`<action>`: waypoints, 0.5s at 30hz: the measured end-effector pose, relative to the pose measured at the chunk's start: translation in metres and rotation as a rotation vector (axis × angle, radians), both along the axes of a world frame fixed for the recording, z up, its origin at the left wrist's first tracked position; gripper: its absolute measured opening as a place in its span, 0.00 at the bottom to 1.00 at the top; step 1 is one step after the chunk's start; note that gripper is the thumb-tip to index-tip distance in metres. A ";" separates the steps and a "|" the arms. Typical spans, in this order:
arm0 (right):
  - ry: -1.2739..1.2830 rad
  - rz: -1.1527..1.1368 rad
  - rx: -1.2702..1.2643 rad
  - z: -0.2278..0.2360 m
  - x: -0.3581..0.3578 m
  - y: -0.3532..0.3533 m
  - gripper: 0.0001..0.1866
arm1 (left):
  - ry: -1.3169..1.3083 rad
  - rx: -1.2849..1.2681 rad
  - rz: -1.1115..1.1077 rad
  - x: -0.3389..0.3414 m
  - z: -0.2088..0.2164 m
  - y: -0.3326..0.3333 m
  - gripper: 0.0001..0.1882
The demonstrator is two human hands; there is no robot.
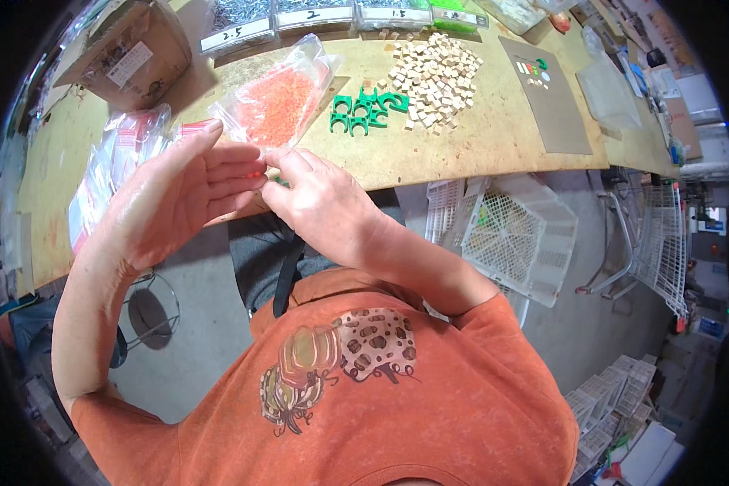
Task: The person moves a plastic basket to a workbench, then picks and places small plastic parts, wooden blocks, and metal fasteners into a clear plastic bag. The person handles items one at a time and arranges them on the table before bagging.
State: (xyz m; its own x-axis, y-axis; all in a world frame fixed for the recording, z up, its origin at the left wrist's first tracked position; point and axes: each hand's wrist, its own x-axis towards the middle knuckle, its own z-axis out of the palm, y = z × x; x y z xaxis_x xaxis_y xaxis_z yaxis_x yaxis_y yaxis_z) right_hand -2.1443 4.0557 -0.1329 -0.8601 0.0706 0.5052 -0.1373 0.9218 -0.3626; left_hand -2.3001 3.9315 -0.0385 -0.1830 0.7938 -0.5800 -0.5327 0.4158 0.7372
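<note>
One table (494, 150) bears one orange-filled bag (279, 105), left hand (194, 182) wide, right hand (320, 194) curled, its hold unclear.

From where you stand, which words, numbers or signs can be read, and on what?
I won't copy any out, but here is where they stand:
Three white bin labels: bold black numbers, readable.
Green bin label: too small to read.
Cardboard box label: too small to read.

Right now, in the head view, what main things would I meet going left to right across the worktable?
Flat clear plastic bags with red strips, clear bag of small orange pieces, green plastic clips, pile of small wooden cubes, grey-brown rectangular sheet.
</note>
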 end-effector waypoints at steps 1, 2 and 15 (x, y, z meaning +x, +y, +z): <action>-0.002 0.001 -0.006 0.000 0.000 0.000 0.08 | 0.010 -0.005 0.003 0.000 0.000 -0.001 0.30; 0.020 0.003 -0.015 -0.001 0.000 -0.001 0.08 | 0.020 -0.011 0.005 0.000 0.000 -0.002 0.30; 0.072 0.233 -0.366 0.007 0.039 0.023 0.07 | 1.432 0.513 -0.504 0.035 -0.029 0.006 0.11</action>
